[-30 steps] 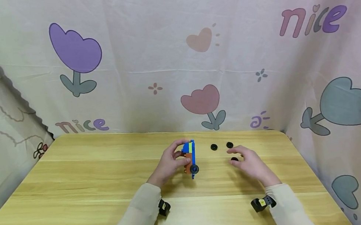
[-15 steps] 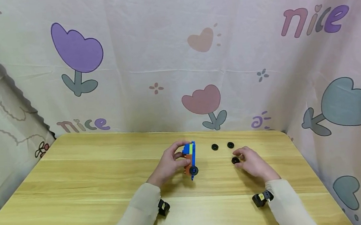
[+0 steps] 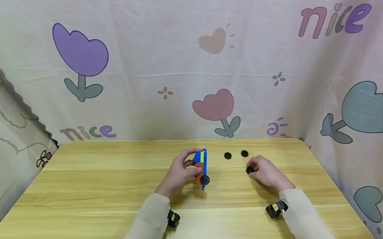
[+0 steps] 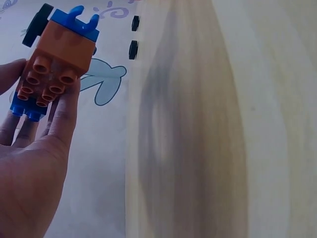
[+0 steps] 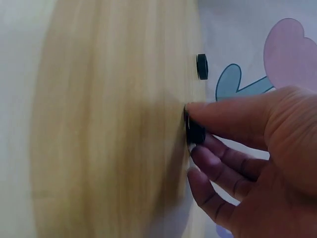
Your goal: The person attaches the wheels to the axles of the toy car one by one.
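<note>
My left hand (image 3: pixel 178 173) grips a toy car of building blocks (image 3: pixel 200 169), holding it on end above the table. In the left wrist view, the car's orange block (image 4: pixel 67 47) shows studs, with blue pieces at both ends. One black wheel (image 4: pixel 37 25) is fitted at its upper end; the fingers partly cover the lower end. To the right, my right hand (image 3: pixel 267 173) pinches a loose black wheel (image 5: pixel 196 133) between thumb and fingers at the table surface.
Two more black wheels, one left (image 3: pixel 228 155) and one right (image 3: pixel 244 153), lie flat near the back of the wooden table (image 3: pixel 113 183). A printed curtain (image 3: pixel 155 52) hangs right behind the table's back edge. Each wrist wears a small black camera.
My right hand has moved in a little from hovering around the nearest loose wheel and its fingers have closed on it. The left hand and toy car have barely moved.
</note>
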The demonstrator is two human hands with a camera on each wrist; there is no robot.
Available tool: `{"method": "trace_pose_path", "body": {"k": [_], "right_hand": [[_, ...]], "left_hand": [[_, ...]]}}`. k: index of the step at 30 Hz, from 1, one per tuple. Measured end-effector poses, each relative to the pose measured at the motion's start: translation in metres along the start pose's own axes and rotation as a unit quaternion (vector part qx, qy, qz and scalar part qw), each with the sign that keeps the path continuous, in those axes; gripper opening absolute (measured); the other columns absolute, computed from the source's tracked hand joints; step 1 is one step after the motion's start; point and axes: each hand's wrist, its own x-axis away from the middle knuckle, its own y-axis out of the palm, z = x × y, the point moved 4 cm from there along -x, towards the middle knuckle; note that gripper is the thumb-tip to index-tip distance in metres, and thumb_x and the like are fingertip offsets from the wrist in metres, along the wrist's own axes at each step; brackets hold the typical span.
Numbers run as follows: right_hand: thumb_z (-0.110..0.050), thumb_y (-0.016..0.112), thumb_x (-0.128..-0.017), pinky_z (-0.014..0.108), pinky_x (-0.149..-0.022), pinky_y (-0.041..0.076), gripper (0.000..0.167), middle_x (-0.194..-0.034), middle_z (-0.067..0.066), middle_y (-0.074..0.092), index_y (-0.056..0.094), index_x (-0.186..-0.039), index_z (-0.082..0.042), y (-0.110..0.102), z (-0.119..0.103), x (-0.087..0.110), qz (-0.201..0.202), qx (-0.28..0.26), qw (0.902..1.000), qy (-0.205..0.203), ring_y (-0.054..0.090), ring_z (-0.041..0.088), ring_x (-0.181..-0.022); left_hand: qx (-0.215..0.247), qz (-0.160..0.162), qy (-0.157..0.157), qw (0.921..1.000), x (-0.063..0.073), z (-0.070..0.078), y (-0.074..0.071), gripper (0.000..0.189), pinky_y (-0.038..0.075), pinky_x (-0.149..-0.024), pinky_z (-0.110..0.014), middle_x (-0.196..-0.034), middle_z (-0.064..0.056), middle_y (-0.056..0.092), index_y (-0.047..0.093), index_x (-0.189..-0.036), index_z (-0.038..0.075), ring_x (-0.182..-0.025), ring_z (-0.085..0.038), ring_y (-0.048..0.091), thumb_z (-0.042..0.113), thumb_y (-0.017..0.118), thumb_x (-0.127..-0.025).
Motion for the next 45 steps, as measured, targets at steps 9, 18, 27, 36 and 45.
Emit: {"method": "trace_pose_path", "body": {"k": [9, 18, 27, 36, 45], "right_hand": [[0.003, 0.071, -0.083, 0.045, -0.084, 0.048, 0.027, -0.097, 0.009, 0.057, 0.067, -0.110, 0.002, -0.003, -0.007, 0.005, 0.013, -0.020, 0.9997, -0.007, 0.057, 0.024, -0.089], [0.002, 0.072, -0.084, 0.043, -0.086, 0.051, 0.029, -0.104, 0.009, 0.058, 0.064, -0.112, 0.002, -0.005, -0.018, 0.008, 0.033, -0.064, 0.9970, -0.027, 0.060, 0.025, -0.093], [0.007, 0.070, -0.083, 0.041, -0.087, 0.052, 0.029, -0.105, 0.009, 0.060, 0.063, -0.111, 0.003, -0.008, -0.037, 0.012, 0.039, -0.099, 0.9926, -0.059, 0.062, 0.025, -0.095], [0.007, 0.070, -0.084, 0.043, -0.091, 0.050, 0.029, -0.104, 0.008, 0.059, 0.064, -0.112, 0.003, -0.012, -0.059, 0.016, 0.045, -0.117, 0.9880, -0.089, 0.062, 0.025, -0.095], [0.006, 0.072, -0.083, 0.043, -0.092, 0.050, 0.030, -0.105, 0.005, 0.059, 0.066, -0.112, 0.002, -0.014, -0.074, 0.016, 0.060, -0.101, 0.9875, -0.106, 0.063, 0.022, -0.094]], "left_hand": [[0.001, -0.005, -0.009, 0.9999, 0.002, -0.002, 0.002, 0.053, 0.055, -0.083, -0.040, -0.140, -0.008, 0.045, 0.054, -0.135, 0.016, -0.104, -0.031, 0.061, -0.006, 0.067, -0.089], [0.000, -0.015, -0.010, 0.9998, 0.000, -0.004, 0.007, 0.053, 0.055, -0.082, -0.038, -0.140, -0.011, 0.045, 0.053, -0.136, 0.013, -0.103, -0.032, 0.060, -0.006, 0.067, -0.089], [-0.004, -0.006, -0.019, 0.9998, 0.000, -0.004, 0.010, 0.053, 0.055, -0.082, -0.039, -0.140, -0.011, 0.045, 0.054, -0.136, 0.013, -0.103, -0.031, 0.060, -0.007, 0.068, -0.088], [-0.007, -0.006, -0.023, 0.9997, 0.000, -0.004, 0.010, 0.054, 0.055, -0.082, -0.039, -0.138, -0.011, 0.047, 0.055, -0.135, 0.013, -0.102, -0.031, 0.060, -0.008, 0.068, -0.087], [-0.002, -0.009, -0.023, 0.9997, -0.001, -0.005, 0.009, 0.053, 0.056, -0.081, -0.039, -0.137, -0.013, 0.047, 0.054, -0.136, 0.012, -0.101, -0.031, 0.060, -0.007, 0.067, -0.089]]}}
